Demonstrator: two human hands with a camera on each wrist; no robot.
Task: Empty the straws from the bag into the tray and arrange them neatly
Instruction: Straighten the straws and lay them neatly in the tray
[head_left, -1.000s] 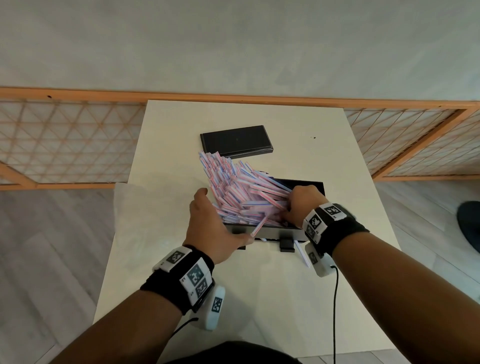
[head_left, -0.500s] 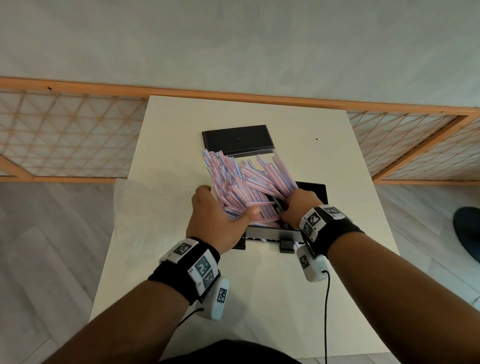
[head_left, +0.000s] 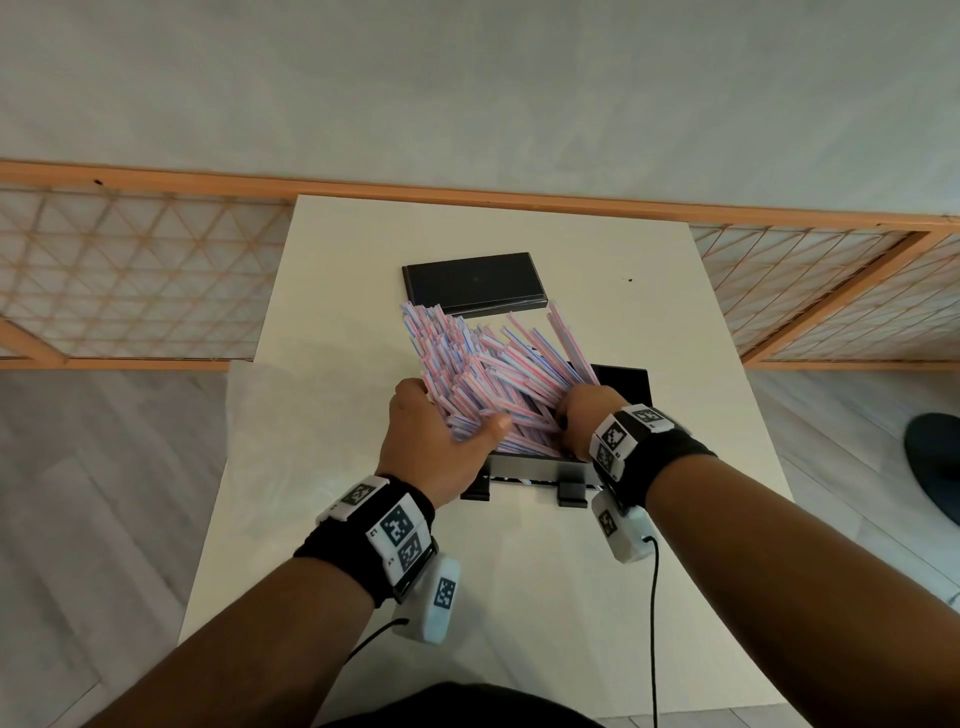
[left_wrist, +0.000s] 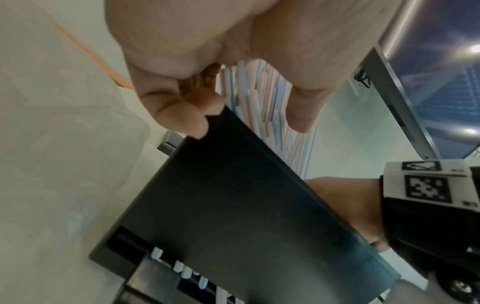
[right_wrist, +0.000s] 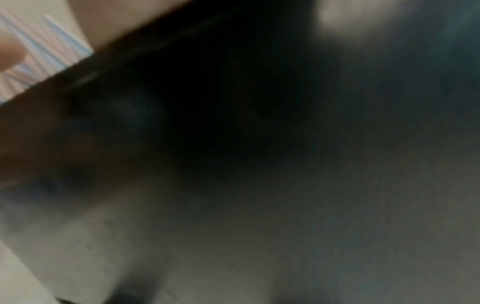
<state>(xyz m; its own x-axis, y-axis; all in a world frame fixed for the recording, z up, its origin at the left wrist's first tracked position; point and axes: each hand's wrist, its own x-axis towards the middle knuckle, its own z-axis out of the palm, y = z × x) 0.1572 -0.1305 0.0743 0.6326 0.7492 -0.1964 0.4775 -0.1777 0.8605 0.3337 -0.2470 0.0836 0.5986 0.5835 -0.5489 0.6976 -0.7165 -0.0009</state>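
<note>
A thick bundle of pink, blue and white striped straws (head_left: 488, 374) stands fanned out and tilted away from me over the black tray (head_left: 626, 387). My left hand (head_left: 441, 431) grips the bundle's near left side, thumb laid across the lower ends. My right hand (head_left: 582, 415) holds the right side, fingers curled down into the straws and hidden. In the left wrist view the left hand's fingers (left_wrist: 182, 117) sit at the tray's wall (left_wrist: 233, 205) with straws (left_wrist: 262, 96) behind them. The right wrist view is dark and blurred, with straws (right_wrist: 39, 57) in its top left corner.
A flat black lid (head_left: 472, 283) lies on the white table (head_left: 519, 597) just beyond the straws. A clear plastic bag (head_left: 301, 410) lies over the table's left edge. Wooden lattice screens (head_left: 130, 280) stand behind on both sides. A few straw ends show in the tray's front slot (left_wrist: 182, 271).
The hands closed in on the straws from both sides. The bundle went from a low leftward sprawl to a tighter, more upright fan, and the left thumb moved onto it.
</note>
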